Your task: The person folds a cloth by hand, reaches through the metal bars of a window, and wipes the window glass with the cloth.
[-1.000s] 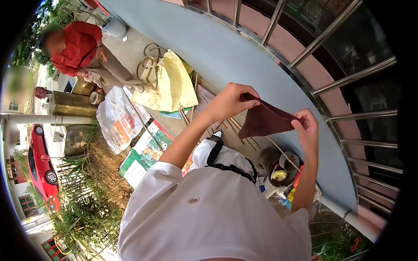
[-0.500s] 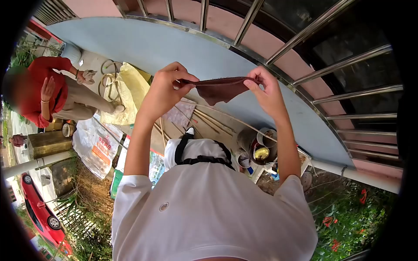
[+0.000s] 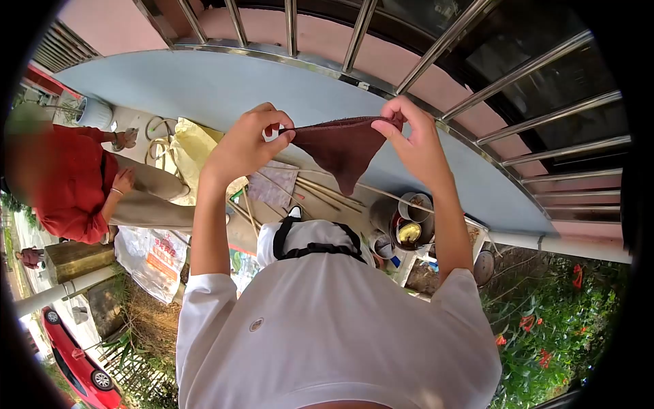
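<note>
Stretched between my hands is a dark maroon piece of cloth (image 3: 343, 151), its upper edge taut and its lower part hanging in a point. My left hand (image 3: 246, 142) pinches one end of that edge between thumb and fingers. At the other end, my right hand (image 3: 417, 143) grips the cloth the same way, slightly higher. Both hands are raised in front of me, away from the ground and the wall.
A blue-and-pink wall with metal window bars (image 3: 357, 34) runs ahead. Below lie bamboo poles (image 3: 327, 194), a yellow sack (image 3: 191, 153) and a white sack (image 3: 153, 255). Buckets (image 3: 415, 208) stand at right. A person in a red top (image 3: 71, 180) is at left, beyond a red car (image 3: 75, 361).
The cloth's lower part has dropped and opened into a longer hanging point. Both hands have shifted slightly left. The person in red has come closer and lowered one hand.
</note>
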A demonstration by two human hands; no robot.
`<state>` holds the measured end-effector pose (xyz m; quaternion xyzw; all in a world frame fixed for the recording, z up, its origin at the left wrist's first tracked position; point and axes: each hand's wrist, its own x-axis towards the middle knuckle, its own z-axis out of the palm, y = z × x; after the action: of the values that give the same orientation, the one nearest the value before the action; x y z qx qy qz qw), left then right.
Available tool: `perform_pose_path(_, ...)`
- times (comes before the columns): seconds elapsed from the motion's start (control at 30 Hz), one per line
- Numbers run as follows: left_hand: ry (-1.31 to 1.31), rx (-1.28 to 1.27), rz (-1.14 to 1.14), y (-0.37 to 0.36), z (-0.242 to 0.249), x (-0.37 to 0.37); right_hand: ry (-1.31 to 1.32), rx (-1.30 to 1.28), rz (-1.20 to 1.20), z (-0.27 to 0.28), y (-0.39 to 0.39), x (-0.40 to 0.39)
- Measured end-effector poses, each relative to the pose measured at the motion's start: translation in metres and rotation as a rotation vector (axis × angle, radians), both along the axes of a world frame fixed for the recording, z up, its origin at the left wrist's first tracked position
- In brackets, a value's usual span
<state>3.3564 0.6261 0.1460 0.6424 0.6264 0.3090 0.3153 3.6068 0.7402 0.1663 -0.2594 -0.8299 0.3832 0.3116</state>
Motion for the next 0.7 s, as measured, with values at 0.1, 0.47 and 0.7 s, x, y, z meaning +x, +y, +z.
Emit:
perform_pose_path(0.1, 0.088, 0.39, -0.029, 0.011, -0.012, 0.011, -0.016, 0.039, -0.004, -0.003, 0.006, 0.006)
perform_pose_path(0.47, -0.982, 0.275, 0.277, 0.053, -0.005, 0.06, 0.245, -0.483, -0.172, 0.002, 0.013, 0.02)
perform_pose_path(0.7, -0.81, 0.465, 0.326, 0.075, 0.002, 0.045, 0.198, -0.474, 0.023, 0.019, 0.005, 0.008)
